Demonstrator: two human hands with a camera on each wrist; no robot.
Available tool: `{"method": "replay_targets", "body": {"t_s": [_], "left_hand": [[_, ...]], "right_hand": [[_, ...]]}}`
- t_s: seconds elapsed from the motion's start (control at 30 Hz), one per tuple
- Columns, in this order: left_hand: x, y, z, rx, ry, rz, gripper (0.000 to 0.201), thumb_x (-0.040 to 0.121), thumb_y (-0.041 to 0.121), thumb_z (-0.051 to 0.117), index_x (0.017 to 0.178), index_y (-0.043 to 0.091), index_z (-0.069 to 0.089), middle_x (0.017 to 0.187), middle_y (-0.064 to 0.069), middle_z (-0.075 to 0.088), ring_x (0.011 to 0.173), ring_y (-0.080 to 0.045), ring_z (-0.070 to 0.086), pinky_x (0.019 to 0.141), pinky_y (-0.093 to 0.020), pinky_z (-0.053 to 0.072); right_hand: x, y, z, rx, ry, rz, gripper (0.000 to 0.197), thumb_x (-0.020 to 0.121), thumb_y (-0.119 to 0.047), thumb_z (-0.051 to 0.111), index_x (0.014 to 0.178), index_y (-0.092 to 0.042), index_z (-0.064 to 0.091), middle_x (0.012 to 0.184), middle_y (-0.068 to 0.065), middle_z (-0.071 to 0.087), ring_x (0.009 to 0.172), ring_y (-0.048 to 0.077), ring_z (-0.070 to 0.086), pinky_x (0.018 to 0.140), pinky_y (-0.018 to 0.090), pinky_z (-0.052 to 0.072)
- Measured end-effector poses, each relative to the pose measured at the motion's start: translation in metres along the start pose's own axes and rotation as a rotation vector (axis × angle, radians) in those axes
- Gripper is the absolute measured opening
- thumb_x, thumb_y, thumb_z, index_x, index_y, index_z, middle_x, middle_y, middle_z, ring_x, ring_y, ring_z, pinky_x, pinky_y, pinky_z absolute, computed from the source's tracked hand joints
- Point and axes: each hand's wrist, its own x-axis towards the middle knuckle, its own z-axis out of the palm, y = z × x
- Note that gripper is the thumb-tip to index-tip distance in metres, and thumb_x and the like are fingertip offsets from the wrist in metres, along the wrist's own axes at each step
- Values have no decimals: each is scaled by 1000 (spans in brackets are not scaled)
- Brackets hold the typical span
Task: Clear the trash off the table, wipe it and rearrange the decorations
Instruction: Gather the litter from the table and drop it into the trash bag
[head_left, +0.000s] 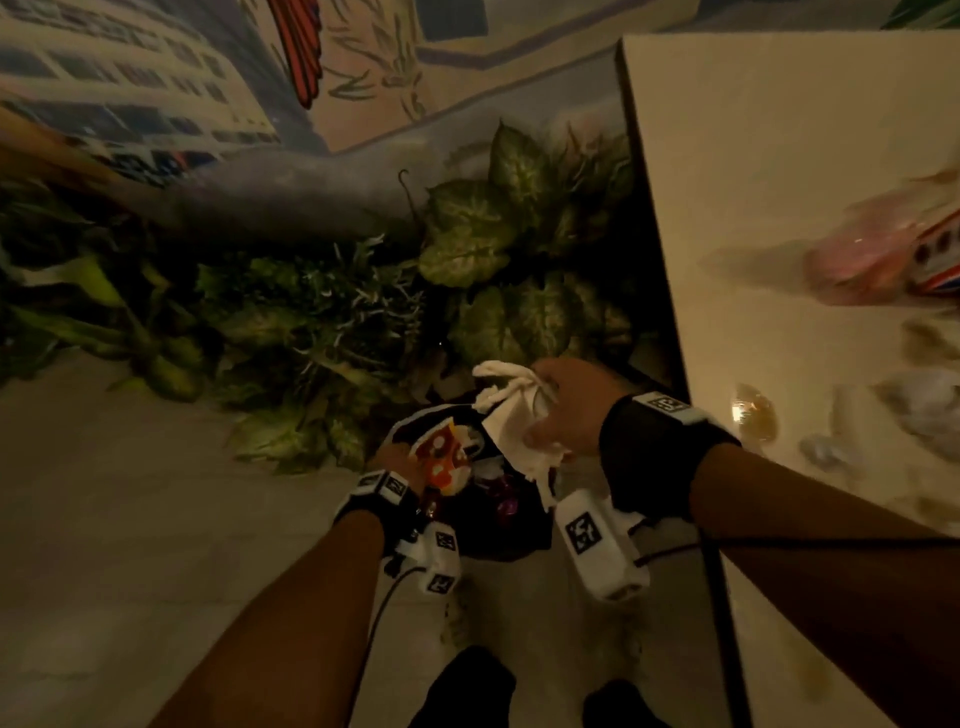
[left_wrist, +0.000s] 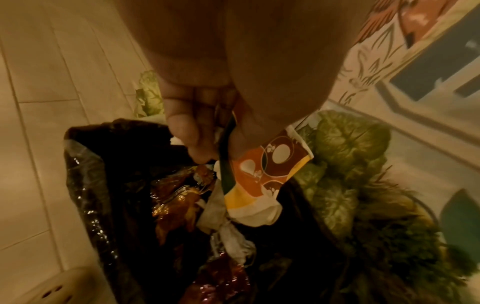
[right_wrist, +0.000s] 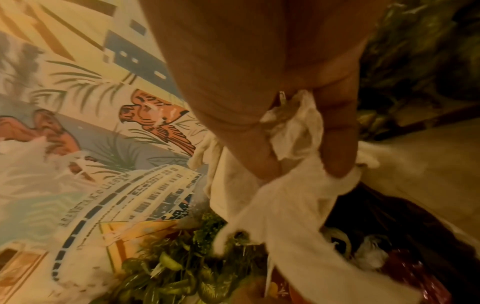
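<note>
A bin lined with a black bag (head_left: 514, 535) (left_wrist: 109, 185) stands on the floor left of the table (head_left: 753, 208), with wrappers and crumpled tissue inside. My left hand (head_left: 400, 460) (left_wrist: 207, 148) pinches an orange, brown and white patterned paper wrapper (head_left: 441, 457) (left_wrist: 262, 176) over the bin's mouth. My right hand (head_left: 561, 410) (right_wrist: 298, 164) grips a bunch of white tissue (head_left: 511, 410) (right_wrist: 285, 205) just above the bin. Pink and red-white-blue packaging (head_left: 883, 260) and crumpled scraps (head_left: 919, 405) lie on the table.
Leafy green plants (head_left: 498, 249) crowd the floor behind the bin, against a painted mural wall (head_left: 208, 104). A glass object (head_left: 753, 415) sits near the table's left edge. Pale tiled floor (head_left: 130, 519) lies to the left. My dark shoes (head_left: 467, 691) stand below.
</note>
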Motion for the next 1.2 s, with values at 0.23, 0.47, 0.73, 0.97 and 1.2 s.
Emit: {"method": "replay_targets", "body": {"t_s": [0.23,0.47,0.73,0.97,1.2], "left_hand": [[32,-31,17,18,-95,-12,22,83,31,63,94,12,64,95,-11,65,80,-26,60,75,-31,51],[64,-65,-24,-173,5,-64,13,79,19,66,71,9,65,76,-11,66,70,-32,65,68,-41,58],[14,-14,-75,-314,123,-1,6,85,6,63,87,2,67,87,-16,66,73,-29,61,67,-35,55],[-62,95,-85,-212,177,330,11,80,21,69,72,26,62,79,-6,70,75,-26,68,73,-46,58],[-174,230,-45,-131,102,673,7,80,23,69,85,18,67,76,-4,69,68,-22,66,72,-41,58]], "right_hand": [[66,15,74,102,-37,85,44,76,-16,75,114,-12,52,115,11,54,111,30,54,80,33,47],[94,33,131,135,-64,210,67,75,-28,76,130,-10,42,134,10,48,124,32,47,96,36,44],[55,30,88,166,-34,133,67,78,-32,73,135,-11,45,141,10,46,126,26,48,103,34,43],[-52,43,-26,3,73,-156,38,82,-31,67,118,-18,60,114,2,64,103,20,60,90,31,48],[-178,164,-119,-17,292,-47,28,76,-33,74,101,-23,66,93,-6,67,80,13,64,78,27,50]]}}
